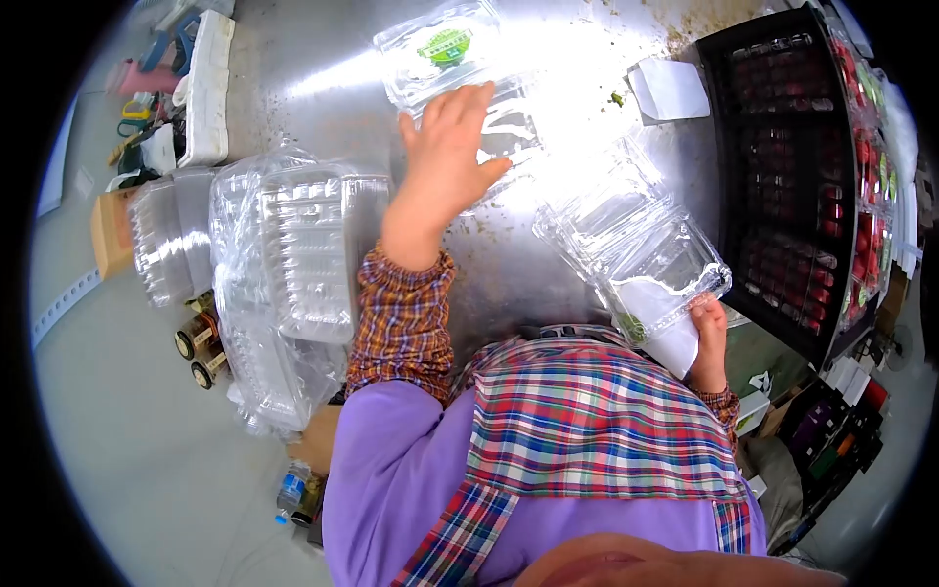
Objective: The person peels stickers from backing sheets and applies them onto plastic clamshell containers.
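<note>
My left hand (442,168) is open, its fingers spread over a clear plastic clamshell box (518,119) on the metal table. The other half of that box, with a green label (445,47), lies just beyond the fingertips. Whether the hand touches the plastic I cannot tell. At the table's near edge, my right hand (711,342) pinches the corner of another clear clamshell box (665,269), which lies opened out and tilted. A white sheet of paper (650,311) and a green label (631,326) show by its near end.
Stacked clear plastic trays (308,254) in a plastic bag stand on the left. A black crate (782,186) with packed red produce is at the right. White paper (669,90) lies near the crate. A white foam box (208,88) sits at the far left.
</note>
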{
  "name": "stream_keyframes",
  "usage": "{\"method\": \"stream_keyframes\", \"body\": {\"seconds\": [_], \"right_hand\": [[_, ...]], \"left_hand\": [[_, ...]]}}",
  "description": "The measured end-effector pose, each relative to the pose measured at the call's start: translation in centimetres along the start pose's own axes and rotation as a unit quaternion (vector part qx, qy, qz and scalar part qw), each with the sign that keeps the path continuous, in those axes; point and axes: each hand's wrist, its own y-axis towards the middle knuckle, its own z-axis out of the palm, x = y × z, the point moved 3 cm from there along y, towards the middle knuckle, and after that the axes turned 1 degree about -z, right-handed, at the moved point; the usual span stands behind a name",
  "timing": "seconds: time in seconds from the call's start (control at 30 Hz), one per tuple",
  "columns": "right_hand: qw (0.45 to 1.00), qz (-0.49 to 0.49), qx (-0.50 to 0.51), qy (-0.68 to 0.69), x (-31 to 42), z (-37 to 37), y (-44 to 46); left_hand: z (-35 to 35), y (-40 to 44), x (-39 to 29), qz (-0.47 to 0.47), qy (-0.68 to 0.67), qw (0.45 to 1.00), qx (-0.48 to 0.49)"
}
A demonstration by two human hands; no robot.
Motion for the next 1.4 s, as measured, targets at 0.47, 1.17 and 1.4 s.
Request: {"method": "stream_keyframes", "body": {"seconds": [0.47,1.17,1.4], "right_hand": [[0.994,-0.095,0.05,-0.021,0.4,0.3,1.8],[0.989,0.018,0.13,-0.075,-5.7,1.2,9.7],[0.987,-0.03,0.145,0.067,-4.4,-1.9,7.4]], "left_hand": [[2.0,1.6,6.7,-0.067,0.0,0.976,-0.208],[12.0,-5.0,-14.3,0.309,0.012,0.94,0.143],[13.4,-4.9,-12.1,0.234,0.024,0.966,0.104]]}}
